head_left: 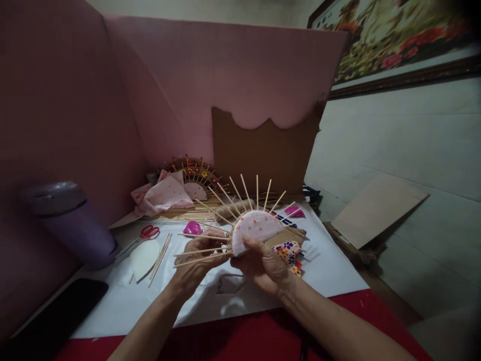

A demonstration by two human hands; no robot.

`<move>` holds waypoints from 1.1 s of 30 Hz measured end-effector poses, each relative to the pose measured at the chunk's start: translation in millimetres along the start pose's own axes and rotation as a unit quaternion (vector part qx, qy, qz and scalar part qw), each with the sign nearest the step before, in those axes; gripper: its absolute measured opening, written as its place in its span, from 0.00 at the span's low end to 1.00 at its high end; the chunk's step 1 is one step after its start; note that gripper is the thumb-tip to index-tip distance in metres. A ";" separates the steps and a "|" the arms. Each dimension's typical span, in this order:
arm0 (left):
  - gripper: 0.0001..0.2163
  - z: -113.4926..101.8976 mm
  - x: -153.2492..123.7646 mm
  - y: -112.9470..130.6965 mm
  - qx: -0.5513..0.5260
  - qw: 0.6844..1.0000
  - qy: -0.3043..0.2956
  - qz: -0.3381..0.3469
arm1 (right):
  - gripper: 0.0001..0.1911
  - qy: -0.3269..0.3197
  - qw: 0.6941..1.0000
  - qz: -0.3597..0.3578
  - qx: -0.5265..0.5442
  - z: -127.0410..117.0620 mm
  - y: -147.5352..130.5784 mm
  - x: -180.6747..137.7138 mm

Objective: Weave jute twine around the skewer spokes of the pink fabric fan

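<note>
A: How is the piece held?
B: The bare right hand (265, 268) grasps the white, coral-dotted fabric half-disc (259, 225) along its straight lower edge, thumb on its face; the fingers behind are mostly hidden. The bare left hand (199, 255) grips its left end, with sticks crossing in front.
A: Why there?
B: Presumably because thin, pale wooden sticks (257, 193) fan out around the curved rim, and this grip leaves most of them free. It's held above the white-covered table (326, 271), face towards the wearer, probably for a clear view.
A: Beyond it?
B: A brown twine roll (221, 211) lies behind the sticks. Left of the left hand, red-handled metal scissors (149, 231) rest near a white rounded flat piece (146, 258), likely kept within reach.
A: Farthest back?
B: A beaded brown half-round fan (197, 170) stands upright, perhaps to protect its beads, partly behind pink dotted cloth (169, 193).
</note>
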State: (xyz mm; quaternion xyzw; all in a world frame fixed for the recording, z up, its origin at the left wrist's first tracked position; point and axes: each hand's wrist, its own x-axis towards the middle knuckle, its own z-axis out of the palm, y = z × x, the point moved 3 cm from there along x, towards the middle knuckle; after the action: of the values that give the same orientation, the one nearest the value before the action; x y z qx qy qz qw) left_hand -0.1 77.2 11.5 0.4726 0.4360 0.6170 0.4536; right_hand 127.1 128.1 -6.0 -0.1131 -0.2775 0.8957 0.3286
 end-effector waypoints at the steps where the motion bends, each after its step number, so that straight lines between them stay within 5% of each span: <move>1: 0.09 -1.2 0.6 1.3 -0.002 1.000 -0.004 0.001 | 0.08 -0.003 1.000 0.003 -0.005 0.0 -0.1 -0.5; 16: 0.05 -4.4 1.9 -3.1 -0.010 0.999 0.039 -0.012 | 0.11 -0.023 0.998 0.039 -0.052 -2.0 2.1 -1.9; 22: 0.06 -6.7 3.8 -0.4 0.001 0.997 0.069 -0.033 | 0.12 0.016 0.998 0.028 -0.044 -0.5 1.2 -3.3; 33: 0.06 -9.0 7.5 -5.1 0.034 0.998 0.044 -0.040 | 0.12 0.046 0.997 0.041 -0.044 -4.8 2.2 -2.8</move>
State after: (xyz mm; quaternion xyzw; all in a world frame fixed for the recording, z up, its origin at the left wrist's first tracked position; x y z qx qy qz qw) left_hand -9.2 84.6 6.4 0.4425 0.4949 0.6033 0.4420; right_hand 129.9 126.9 -11.1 -0.1803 -0.2964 0.8891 0.2985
